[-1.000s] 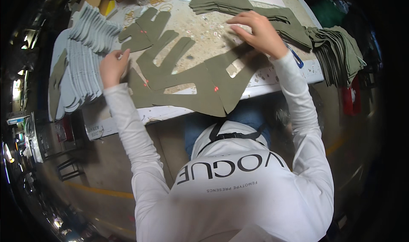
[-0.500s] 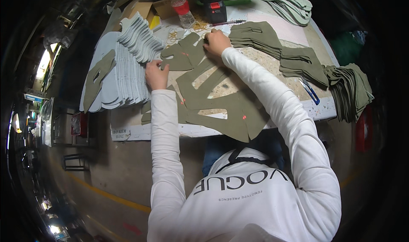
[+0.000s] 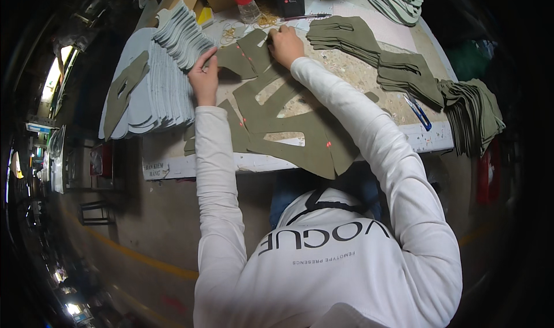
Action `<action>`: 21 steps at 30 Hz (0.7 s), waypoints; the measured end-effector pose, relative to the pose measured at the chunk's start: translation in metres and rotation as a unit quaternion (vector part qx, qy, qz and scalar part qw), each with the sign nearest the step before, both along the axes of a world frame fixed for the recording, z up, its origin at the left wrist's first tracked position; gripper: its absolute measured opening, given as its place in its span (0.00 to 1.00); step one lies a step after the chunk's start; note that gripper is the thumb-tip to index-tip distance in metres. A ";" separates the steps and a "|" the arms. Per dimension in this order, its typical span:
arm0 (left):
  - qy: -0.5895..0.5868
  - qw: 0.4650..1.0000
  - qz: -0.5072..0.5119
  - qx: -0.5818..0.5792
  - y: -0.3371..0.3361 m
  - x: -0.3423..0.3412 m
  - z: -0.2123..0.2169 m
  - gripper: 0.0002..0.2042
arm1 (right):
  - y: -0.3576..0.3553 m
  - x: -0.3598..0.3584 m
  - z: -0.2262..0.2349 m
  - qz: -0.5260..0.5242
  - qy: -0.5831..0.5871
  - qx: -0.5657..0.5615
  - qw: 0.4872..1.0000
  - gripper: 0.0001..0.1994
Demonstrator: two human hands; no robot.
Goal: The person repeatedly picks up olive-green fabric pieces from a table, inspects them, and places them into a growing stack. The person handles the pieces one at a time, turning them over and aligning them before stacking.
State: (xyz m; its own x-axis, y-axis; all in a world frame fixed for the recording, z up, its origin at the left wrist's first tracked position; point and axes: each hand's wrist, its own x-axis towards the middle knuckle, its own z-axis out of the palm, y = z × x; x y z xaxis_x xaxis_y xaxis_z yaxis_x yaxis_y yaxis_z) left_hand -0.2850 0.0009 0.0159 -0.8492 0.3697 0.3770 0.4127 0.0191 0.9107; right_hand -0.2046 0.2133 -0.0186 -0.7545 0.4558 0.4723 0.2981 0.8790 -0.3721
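Observation:
On the table before me lie olive-green cut fabric pieces with slots and small red marks, overlapping one another. My left hand is at the left end of the far green piece, its thumb and forefinger closed about the edge, which looks lifted. The exact grip is partly hidden. My right hand rests at the top of the same group of pieces, fingers curled down on the cloth near its far edge. Left of my left hand stand stacks of pale grey pieces, with one green slotted piece on top.
Stacked green pieces run along the right side toward a drooping pile at the edge. Blue-handled thread snips lie near them. At the back are a bottle, a pen, a black device and pale green pieces.
My left hand has moved slightly up and away, and the left end of the far green piece looks raised with it. The right hand stays at the far edge. The whole view has shifted a little.

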 end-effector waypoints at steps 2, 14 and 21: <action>-0.111 0.987 -0.031 0.111 -0.001 0.010 0.016 0.13 | 0.000 -0.006 -0.008 0.002 0.074 -0.031 0.997 0.14; -0.279 0.931 -0.235 -0.018 -0.033 0.220 0.015 0.23 | 0.041 0.059 0.073 0.158 0.148 -0.108 0.970 0.10; -0.239 0.876 -0.307 -0.285 -0.088 0.250 0.013 0.06 | 0.038 0.181 0.116 0.204 0.120 -0.470 0.850 0.06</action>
